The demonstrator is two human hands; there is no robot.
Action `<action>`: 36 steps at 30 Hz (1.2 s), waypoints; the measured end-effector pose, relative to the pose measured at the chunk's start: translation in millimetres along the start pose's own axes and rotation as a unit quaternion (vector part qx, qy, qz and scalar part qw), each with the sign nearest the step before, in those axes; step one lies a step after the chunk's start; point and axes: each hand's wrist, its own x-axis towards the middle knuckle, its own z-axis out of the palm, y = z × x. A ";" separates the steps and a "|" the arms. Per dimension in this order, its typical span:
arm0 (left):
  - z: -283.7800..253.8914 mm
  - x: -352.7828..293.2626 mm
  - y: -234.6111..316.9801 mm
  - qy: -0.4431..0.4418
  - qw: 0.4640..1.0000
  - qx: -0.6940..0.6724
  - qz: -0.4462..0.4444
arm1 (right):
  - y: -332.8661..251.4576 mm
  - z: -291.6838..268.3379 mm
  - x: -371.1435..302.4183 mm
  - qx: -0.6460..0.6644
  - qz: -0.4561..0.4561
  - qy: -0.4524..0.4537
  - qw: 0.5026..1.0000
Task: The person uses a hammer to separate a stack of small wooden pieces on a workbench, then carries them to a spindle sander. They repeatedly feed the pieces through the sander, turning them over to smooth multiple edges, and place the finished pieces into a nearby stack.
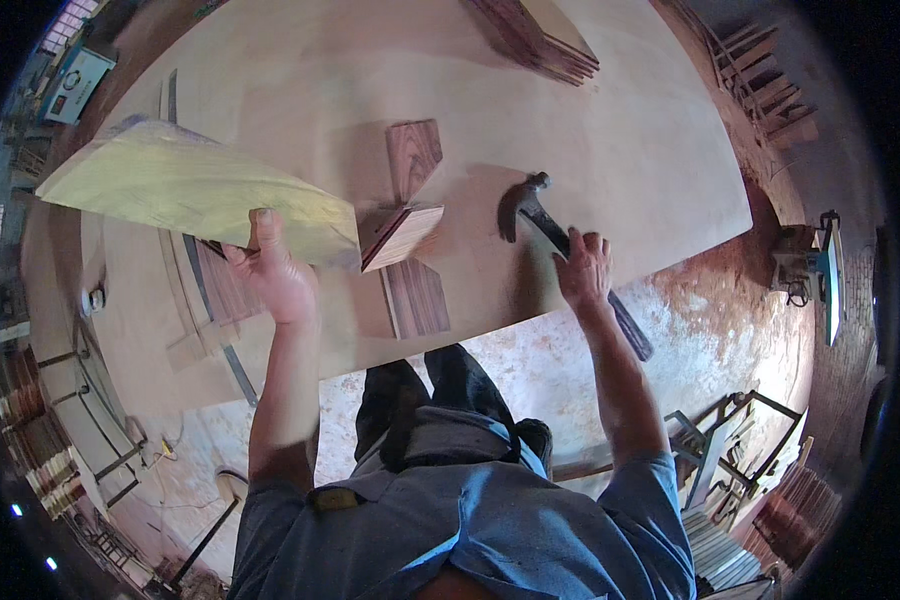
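Observation:
My left hand (277,278) grips the lower edge of a pale yellowish wooden board (190,185), thumb on its upper face. The board is tilted and raised over the left of the worktable (320,80). Its right end comes close to a small group of brown wood pieces: a dark-grained piece (414,158), an angled piece standing on edge (402,236) and a striped piece (418,297). In my right hand (586,270) is a claw hammer (540,215), held by its dark handle, with the head pointing away from me above the table.
A stack of brown boards (540,40) lies at the table's far side. More striped wood (228,285) and a long thin dark strip (240,372) lie under and beside my left hand. Metal frames (745,430) stand on the floor at the right, near stacked timber (795,510).

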 end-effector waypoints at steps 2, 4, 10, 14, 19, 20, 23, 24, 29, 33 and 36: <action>-2.9 -2.2 4.0 0.010 1.000 0.013 0.007 | -43.2 -6.5 1.4 0.077 -0.079 0.053 0.992; -3.5 -5.1 3.0 0.014 1.000 0.015 0.004 | -91.8 -4.2 1.1 0.084 -0.223 0.049 0.970; -17.4 -8.7 5.8 0.028 0.999 0.032 -0.017 | -181.5 47.1 21.7 0.061 -0.382 0.031 0.922; -22.4 -9.0 17.3 0.059 0.996 -0.021 -0.057 | -186.7 58.7 35.5 0.019 -0.422 0.000 0.906; -45.7 8.0 30.6 0.123 0.988 -0.023 -0.089 | -191.4 -14.5 43.6 0.005 -0.490 -0.008 0.872; -46.5 8.1 33.4 0.141 0.985 -0.032 -0.090 | -194.1 -27.1 49.3 -0.019 -0.497 -0.011 0.868; -39.1 14.8 52.0 0.226 0.969 -0.057 -0.079 | -206.2 -65.0 62.4 0.013 -0.428 -0.081 0.900; -35.5 18.9 59.5 0.244 0.965 -0.069 -0.062 | -212.2 -75.8 65.0 0.034 -0.396 -0.114 0.911; -50.7 33.9 82.9 0.231 0.969 -0.084 -0.011 | -235.7 -81.3 25.0 0.073 -0.307 -0.123 0.941; -55.0 23.0 92.4 0.222 0.973 -0.058 -0.015 | -234.2 -78.4 27.7 0.038 -0.349 -0.112 0.930; -38.6 9.4 93.3 0.229 0.970 -0.079 -0.001 | -227.8 -77.9 46.6 0.055 -0.386 -0.036 0.920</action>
